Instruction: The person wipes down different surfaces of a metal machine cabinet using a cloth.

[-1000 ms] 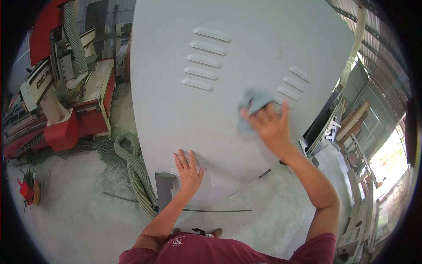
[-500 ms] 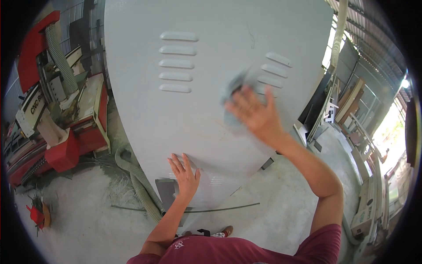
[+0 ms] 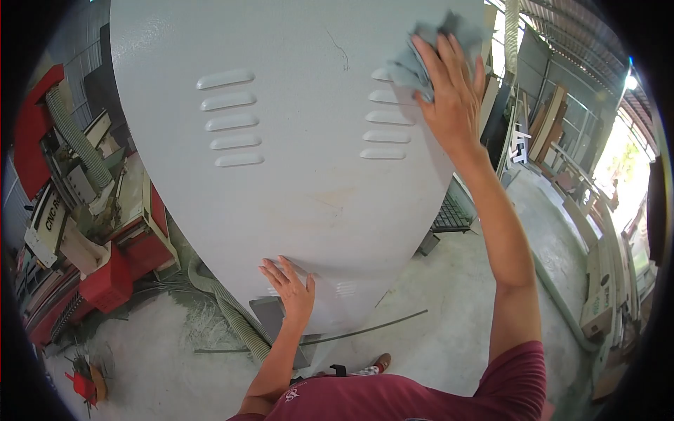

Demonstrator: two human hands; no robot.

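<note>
A tall light-grey metal panel (image 3: pixel 295 203) with two columns of raised louvre vents (image 3: pixel 232 121) fills the middle of the view. At its upper right edge my right hand (image 3: pixel 453 98) presses a crumpled blue-grey cloth (image 3: pixel 409 67) against the surface, partly covering the top vents of the right column. Part of the cloth is hidden under the fingers. My left hand (image 3: pixel 290 289) lies open on the lower part of the panel, fingers spread, with nothing in it. A thin dark scratch or hair-like mark (image 3: pixel 338 49) and a faint brownish smudge (image 3: pixel 333 197) show on the panel.
A red and cream CNC machine (image 3: pixel 105 277) stands at the left. A ribbed hose (image 3: pixel 235 316) and a thin dark strip (image 3: pixel 372 328) lie on the concrete floor. Boards and panels (image 3: pixel 604 302) lean along the right side, near a bright opening.
My right hand has swept the cloth up and to the right, from below the right vents to the panel's upper right edge. My left hand stays low on the panel. The view has shifted.
</note>
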